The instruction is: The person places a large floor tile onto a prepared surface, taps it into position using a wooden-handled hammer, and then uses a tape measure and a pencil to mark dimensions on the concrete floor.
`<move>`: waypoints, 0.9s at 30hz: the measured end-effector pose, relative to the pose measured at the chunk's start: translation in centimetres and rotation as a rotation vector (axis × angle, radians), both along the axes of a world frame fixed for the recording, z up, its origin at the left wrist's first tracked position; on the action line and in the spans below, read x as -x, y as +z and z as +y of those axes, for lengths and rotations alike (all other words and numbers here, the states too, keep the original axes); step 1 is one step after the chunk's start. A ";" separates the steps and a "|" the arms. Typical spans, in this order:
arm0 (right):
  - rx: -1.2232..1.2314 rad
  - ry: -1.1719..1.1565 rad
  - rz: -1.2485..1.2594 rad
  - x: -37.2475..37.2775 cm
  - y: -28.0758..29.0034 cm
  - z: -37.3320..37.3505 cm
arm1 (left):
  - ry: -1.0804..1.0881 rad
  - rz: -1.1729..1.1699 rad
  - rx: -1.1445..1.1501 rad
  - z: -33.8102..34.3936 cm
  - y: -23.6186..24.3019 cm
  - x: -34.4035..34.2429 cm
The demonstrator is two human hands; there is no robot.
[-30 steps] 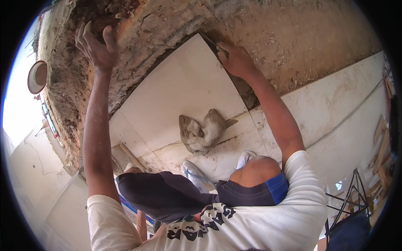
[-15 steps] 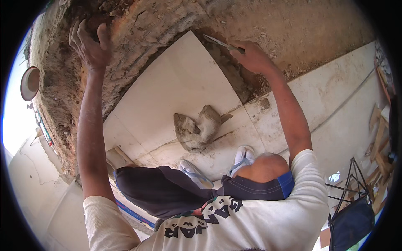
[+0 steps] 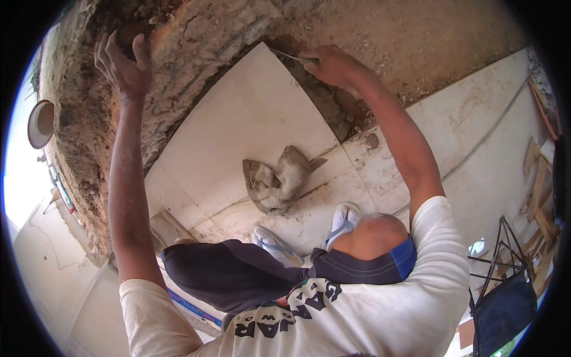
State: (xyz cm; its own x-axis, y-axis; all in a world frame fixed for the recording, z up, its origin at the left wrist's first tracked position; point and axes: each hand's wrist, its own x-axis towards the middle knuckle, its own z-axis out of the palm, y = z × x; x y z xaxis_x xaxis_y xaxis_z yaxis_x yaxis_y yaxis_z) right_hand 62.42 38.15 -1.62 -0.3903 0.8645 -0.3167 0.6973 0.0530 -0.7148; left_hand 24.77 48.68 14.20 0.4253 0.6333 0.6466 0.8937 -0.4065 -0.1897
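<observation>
A large cream tile (image 3: pixel 250 113) lies on the floor in front of me, its far corner pointing at the rough wall base. My right hand (image 3: pixel 333 64) is closed round a trowel (image 3: pixel 286 55), mostly hidden in my grip. The trowel's thin blade lies at the tile's far corner, along its right edge. Beside that edge runs a strip of dark, wet-looking mortar (image 3: pixel 326 101). My left hand (image 3: pixel 124 68) is raised against the rough earthen wall (image 3: pixel 83 113), fingers spread and holding nothing. A curled grey, mortar-like lump (image 3: pixel 285 184) rests on the tiles near my feet.
Bare brown ground (image 3: pixel 416 41) stretches beyond the tile. Other pale tiles (image 3: pixel 470 125) lie at the right. A folding chair (image 3: pixel 505 303) and wooden scraps (image 3: pixel 540 202) are at the far right. A round bowl-like container (image 3: pixel 41 124) is at the left.
My right hand and the trowel have moved left, up toward the tile's far corner. My left hand has shifted only slightly with the view and stays spread at the wall.
</observation>
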 end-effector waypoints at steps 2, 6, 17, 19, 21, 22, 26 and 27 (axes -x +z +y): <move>-0.038 0.015 -0.012 -1.3 -0.3 -0.5 | 0.001 -0.001 -0.002 0.1 0.0 -0.3; 0.173 -0.063 0.039 -1.3 3.1 0.1 | -0.014 0.008 -0.009 0.0 0.3 0.2; 0.350 -0.416 0.396 5.0 1.2 -0.3 | -0.012 0.017 -0.037 -0.1 -0.1 0.1; 0.414 -0.411 0.384 5.9 1.9 -0.5 | -0.014 0.012 -0.038 0.0 0.0 0.2; 0.338 -0.356 0.259 6.5 2.1 -0.9 | -0.022 0.015 -0.048 0.1 0.0 0.3; 0.359 -0.366 0.259 6.6 2.0 -1.1 | -0.026 0.016 -0.050 0.1 -0.1 0.2; 0.136 -0.374 0.155 6.8 -0.1 -3.7 | -0.029 0.014 -0.060 0.4 -0.1 0.1; 0.005 -0.364 0.104 6.6 -1.3 -4.7 | -0.030 0.014 -0.062 0.6 -0.1 0.1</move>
